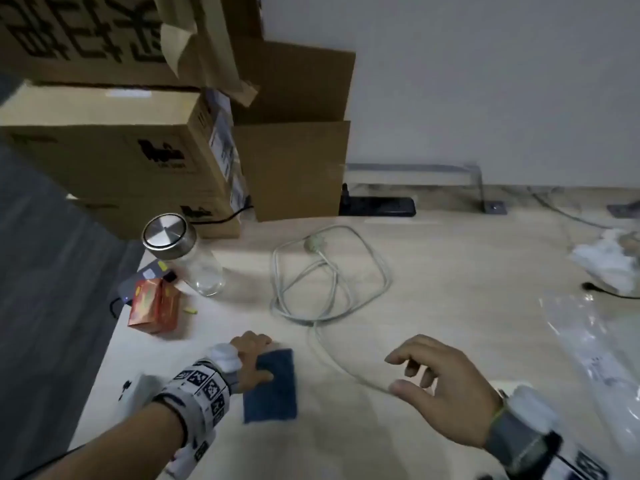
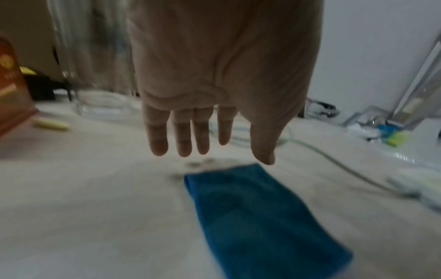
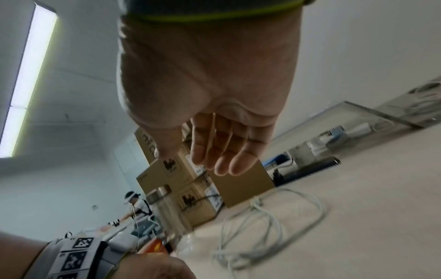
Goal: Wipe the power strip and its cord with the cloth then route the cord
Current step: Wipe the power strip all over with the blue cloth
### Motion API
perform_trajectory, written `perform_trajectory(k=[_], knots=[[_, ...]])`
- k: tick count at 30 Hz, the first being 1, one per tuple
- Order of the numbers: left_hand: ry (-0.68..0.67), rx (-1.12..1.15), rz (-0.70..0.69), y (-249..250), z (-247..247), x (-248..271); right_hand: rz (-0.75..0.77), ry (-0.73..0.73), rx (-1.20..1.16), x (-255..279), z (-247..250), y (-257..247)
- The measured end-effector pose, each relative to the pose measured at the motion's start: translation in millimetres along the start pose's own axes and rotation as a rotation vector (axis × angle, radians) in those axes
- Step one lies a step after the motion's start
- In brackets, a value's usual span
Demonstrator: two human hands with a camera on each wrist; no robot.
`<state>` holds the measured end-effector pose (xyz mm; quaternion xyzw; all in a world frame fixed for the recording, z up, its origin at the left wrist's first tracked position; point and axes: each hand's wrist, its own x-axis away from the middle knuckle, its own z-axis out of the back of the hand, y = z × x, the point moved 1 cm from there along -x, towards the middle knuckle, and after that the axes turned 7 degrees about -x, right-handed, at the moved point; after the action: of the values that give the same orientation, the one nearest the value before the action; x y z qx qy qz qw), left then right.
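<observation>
A folded blue cloth (image 1: 273, 389) (image 2: 250, 217) lies flat on the pale table near its front. My left hand (image 1: 259, 358) (image 2: 222, 154) hovers over the cloth's far end with straight fingers and holds nothing. The white cord (image 1: 332, 271) (image 3: 274, 222) lies in a loose coil mid-table, its plug (image 1: 315, 242) at the far side. One strand (image 2: 334, 160) runs forward under my right hand (image 1: 401, 374) (image 3: 195, 160), which hangs above it, loosely spread and empty. A blurred white block (image 2: 415, 188), perhaps the power strip, sits at the cord's near end, mostly hidden behind my right wrist.
Stacked cardboard boxes (image 1: 138, 150) fill the back left. A glass jar with a metal lid (image 1: 187, 258) and a red carton (image 1: 156, 306) stand near the table's left edge. A black power strip (image 1: 377, 206) lies by the wall. Clear plastic wrapping (image 1: 588, 341) covers the right side.
</observation>
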<state>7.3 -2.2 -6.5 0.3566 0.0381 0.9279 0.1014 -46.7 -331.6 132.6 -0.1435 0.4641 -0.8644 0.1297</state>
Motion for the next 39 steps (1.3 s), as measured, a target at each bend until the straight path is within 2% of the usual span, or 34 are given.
perform_trajectory(k=[4, 6, 10, 13, 17, 20, 23, 24, 26, 30, 34, 39], knots=[[-0.017, -0.096, 0.057, 12.5, -4.7, 4.9, -0.076, -0.020, 0.057, 20.0, -14.2, 8.3], [-0.036, -0.037, 0.039, 16.5, -12.1, 8.2, -0.106, -0.025, 0.046, 35.2, -16.2, 19.6], [0.088, 0.240, -0.087, 40.2, -16.3, 17.6, -0.169, -0.041, 0.030, 59.1, -10.0, 43.9], [0.125, 0.352, -0.296, 99.2, -1.2, 36.6, -0.197, -0.071, 0.008, 73.0, -5.1, 59.3], [0.056, 0.537, -0.558, 206.3, 11.1, 58.4, -0.179, -0.101, -0.047, 87.3, 4.8, 74.0], [0.065, 0.691, -0.657, 272.5, 9.5, 58.8, -0.154, -0.058, -0.139, 101.4, 18.9, 94.3], [0.206, 0.753, -0.541, 303.7, -2.5, 46.1, -0.217, 0.035, -0.164, 117.5, 39.0, 125.4], [0.281, 0.721, -0.472, 308.5, -11.1, 38.1, -0.252, 0.066, -0.159, 123.5, 47.7, 139.9], [0.384, 0.502, -0.355, 314.0, -31.4, 21.7, -0.336, 0.136, -0.171, 134.9, 62.7, 167.0], [0.227, 0.056, -0.182, 321.0, -59.8, -6.9, -0.456, 0.232, -0.171, 145.4, 82.9, 197.6], [0.186, -0.006, -0.221, 321.5, -71.8, -27.7, -0.478, 0.287, -0.172, 145.7, 90.9, 205.2], [0.315, 0.039, -0.305, 300.8, -70.2, -31.7, -0.462, 0.309, -0.203, 131.3, 104.2, 192.3]])
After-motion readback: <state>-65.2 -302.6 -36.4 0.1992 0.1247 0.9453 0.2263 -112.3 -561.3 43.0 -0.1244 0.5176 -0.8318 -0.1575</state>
